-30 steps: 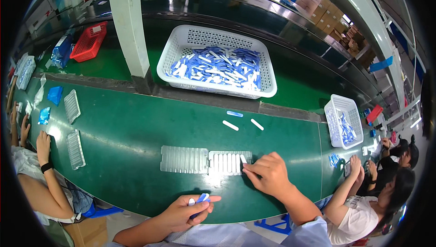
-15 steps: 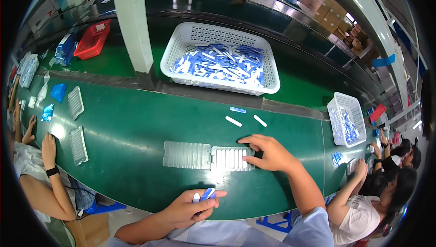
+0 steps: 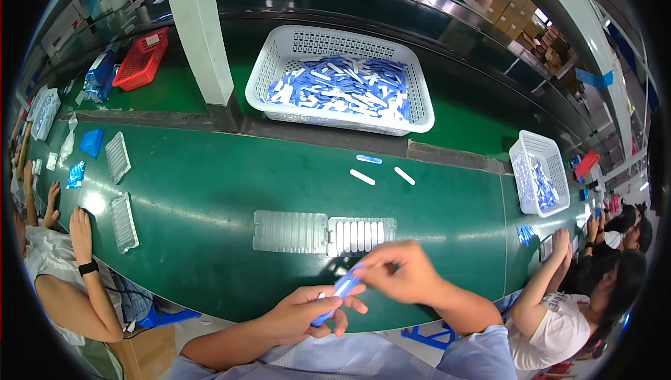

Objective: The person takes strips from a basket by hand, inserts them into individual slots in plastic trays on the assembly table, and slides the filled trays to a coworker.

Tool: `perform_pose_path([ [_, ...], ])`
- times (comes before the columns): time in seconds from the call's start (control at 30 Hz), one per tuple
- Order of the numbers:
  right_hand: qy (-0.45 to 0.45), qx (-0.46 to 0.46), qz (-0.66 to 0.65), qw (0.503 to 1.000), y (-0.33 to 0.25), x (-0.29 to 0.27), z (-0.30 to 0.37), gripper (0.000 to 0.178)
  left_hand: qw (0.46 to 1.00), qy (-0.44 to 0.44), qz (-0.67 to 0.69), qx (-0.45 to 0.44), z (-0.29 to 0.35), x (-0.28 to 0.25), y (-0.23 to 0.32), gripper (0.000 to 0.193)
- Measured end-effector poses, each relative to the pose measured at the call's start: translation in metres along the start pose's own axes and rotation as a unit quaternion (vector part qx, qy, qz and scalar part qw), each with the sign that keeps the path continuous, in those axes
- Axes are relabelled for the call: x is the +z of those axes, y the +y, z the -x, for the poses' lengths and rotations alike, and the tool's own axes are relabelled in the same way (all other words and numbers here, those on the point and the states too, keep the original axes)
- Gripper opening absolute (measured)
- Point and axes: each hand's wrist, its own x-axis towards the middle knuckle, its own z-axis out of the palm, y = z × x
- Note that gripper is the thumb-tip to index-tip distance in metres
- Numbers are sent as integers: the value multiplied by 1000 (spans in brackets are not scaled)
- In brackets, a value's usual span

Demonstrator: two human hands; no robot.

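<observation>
My left hand (image 3: 297,316) is closed around a few flat, round-ended blue and white strips near the table's front edge. My right hand (image 3: 402,273) meets it, thumb and finger pinching the upper end of a blue strip (image 3: 345,282) that slants up out of the left hand. Just beyond the hands lies an opened clear plastic case (image 3: 290,232) with ribbed slots. Several white strips (image 3: 360,236) stand side by side in its right half; the left half holds none. Farther back, two loose white strips (image 3: 362,177) and a blue one (image 3: 369,160) lie on the green table.
A large white basket (image 3: 342,123) heaped with strips stands behind a raised ledge, beside a pale post (image 3: 199,38). A smaller white basket (image 3: 521,170) is at the right. Clear trays (image 3: 124,223) and a red basket (image 3: 142,62) are leftward. Co-workers sit on both sides.
My right hand has left the case's right half and come back toward me to the left hand, where it now pinches a blue strip. The left hand has turned and opened its fingers somewhat.
</observation>
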Motion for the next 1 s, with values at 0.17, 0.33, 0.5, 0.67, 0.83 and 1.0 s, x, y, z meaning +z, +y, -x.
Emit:
perform_pose_path([
  [0.17, 86, 80, -143, 983, 5, -30, 5, 10, 1000, 11, -5, 10, 7, -11, 0, 46],
  [0.33, 34, 90, -169, 981, -1, -18, 6, 10, 998, 54, -38, 10, -4, 3, 8, 46],
  [0.5, 92, 11, -120, 988, 3, -8, 4, 7, 997, 34, -65, 30, -15, 8, 11, 37],
  [0.67, 184, 7, -244, 952, 17, -53, -4, 5, 994, 71, -77, 15, -1, -2, 12, 37],
  [0.83, 190, 32, -184, 964, 14, -71, -9, 8, 992, 97, -71, 32, 24, -13, 5, 34],
  [1.0, 58, 41, -192, 979, 26, -109, -35, 7, 991, 78, -104, 42, 31, -13, 7, 33],
])
